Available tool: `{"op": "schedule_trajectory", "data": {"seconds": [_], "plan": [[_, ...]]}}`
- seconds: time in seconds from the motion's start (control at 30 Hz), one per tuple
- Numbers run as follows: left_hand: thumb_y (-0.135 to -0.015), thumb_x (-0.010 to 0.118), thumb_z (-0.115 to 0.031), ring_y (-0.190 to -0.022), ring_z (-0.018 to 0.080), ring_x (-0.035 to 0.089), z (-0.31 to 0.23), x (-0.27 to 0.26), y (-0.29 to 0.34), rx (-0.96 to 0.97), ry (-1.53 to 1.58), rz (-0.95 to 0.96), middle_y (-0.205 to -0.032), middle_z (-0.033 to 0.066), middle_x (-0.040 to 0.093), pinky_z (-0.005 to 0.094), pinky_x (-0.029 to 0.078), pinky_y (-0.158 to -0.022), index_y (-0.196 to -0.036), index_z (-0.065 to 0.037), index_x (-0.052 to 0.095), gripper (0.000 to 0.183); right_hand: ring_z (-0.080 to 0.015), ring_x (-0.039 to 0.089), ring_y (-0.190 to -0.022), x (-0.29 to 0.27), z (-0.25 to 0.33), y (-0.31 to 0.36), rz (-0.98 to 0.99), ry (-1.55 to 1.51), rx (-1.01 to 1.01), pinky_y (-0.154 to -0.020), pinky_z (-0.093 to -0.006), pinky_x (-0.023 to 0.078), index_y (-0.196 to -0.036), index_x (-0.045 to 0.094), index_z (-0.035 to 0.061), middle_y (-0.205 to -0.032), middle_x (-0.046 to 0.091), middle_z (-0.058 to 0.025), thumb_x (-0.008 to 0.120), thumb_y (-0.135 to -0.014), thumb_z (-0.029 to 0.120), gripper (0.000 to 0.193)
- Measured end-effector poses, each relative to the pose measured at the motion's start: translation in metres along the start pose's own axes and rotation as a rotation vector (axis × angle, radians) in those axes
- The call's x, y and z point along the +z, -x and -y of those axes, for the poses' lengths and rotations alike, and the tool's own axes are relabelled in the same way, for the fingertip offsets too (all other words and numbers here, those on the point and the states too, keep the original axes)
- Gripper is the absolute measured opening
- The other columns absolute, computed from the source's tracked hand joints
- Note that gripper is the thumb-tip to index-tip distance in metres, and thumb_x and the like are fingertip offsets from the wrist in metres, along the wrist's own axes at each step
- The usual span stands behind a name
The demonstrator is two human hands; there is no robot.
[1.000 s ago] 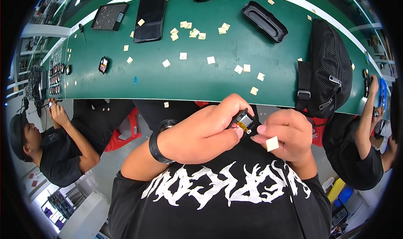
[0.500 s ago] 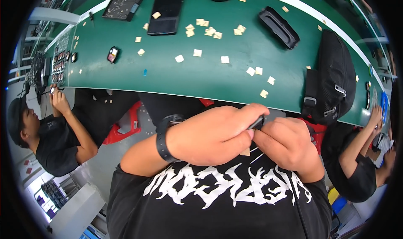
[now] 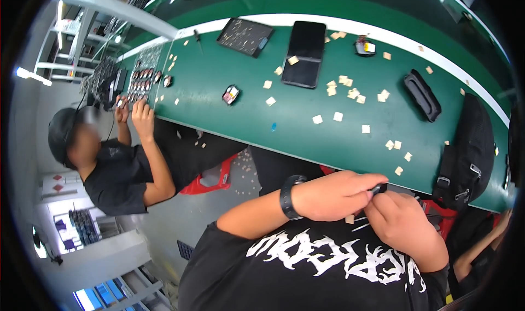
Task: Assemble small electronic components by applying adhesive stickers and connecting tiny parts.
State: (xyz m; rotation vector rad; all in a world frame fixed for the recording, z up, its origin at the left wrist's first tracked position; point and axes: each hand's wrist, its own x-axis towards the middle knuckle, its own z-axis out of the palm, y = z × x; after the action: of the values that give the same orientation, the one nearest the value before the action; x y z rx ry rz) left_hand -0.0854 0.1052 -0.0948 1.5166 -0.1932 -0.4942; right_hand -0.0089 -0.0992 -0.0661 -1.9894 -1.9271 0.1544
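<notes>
Above my lap, just off the near table edge, my left hand (image 3: pixel 333 195) and my right hand (image 3: pixel 403 217) meet around a small black part (image 3: pixel 378 189). The left thumb and forefinger pinch it from one side while the curled right fingers press against the other. Its kind is mostly hidden by the fingers. Below the hands a tan square piece (image 3: pixel 350 219) and thin white strips (image 3: pixel 361 224) show against my black shirt. A dark watch (image 3: pixel 292 197) is on my left wrist.
Many small tan squares (image 3: pixel 338 116) lie scattered on the green table (image 3: pixel 219 114). A black tray of bits (image 3: pixel 245 36), black folding device (image 3: pixel 304 54), black trough (image 3: pixel 422 95), small dark module (image 3: pixel 231 94) and black bag (image 3: pixel 465 152) rest there. A co-worker (image 3: pixel 115 158) sits at left.
The view has swung left, so the table and my hands appear farther right and lower. Both hands keep their grip on the black part.
</notes>
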Motion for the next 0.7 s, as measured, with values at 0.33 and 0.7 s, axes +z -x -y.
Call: {"op": "schedule_trajectory", "data": {"seconds": [0.33,0.7], "plan": [[-0.1,0.047,-0.026,-0.055,0.0086,0.052,0.038,-0.064,0.08,-0.113,0.004,-0.982,-0.073,0.0051,0.059,0.0186,0.035,-0.046,-0.131,-0.005,0.05,0.038,-0.0198,0.062,-0.07,-0.049,-0.051,0.088,-0.677,-0.168,0.53,-0.061,-0.0343,0.052,-0.096,0.069,0.0027,-0.083,0.062,-0.005,0.079,-0.078,0.007,0.021],[-0.111,0.043,-0.026,-0.058,0.0143,0.048,0.093,-0.177,0.117,-0.195,-0.978,-1.145,-0.07,0.0045,0.049,0.0316,0.041,-0.054,-0.093,0.0,0.052,0.033,-0.0288,0.066,-0.11,-0.062,-0.197,0.293,-0.671,0.178,1.265,-0.096,-0.0397,0.052,-0.131,0.066,0.0169,-0.14,0.052,-0.0164,0.089,-0.069,0.025,0.067]]}}
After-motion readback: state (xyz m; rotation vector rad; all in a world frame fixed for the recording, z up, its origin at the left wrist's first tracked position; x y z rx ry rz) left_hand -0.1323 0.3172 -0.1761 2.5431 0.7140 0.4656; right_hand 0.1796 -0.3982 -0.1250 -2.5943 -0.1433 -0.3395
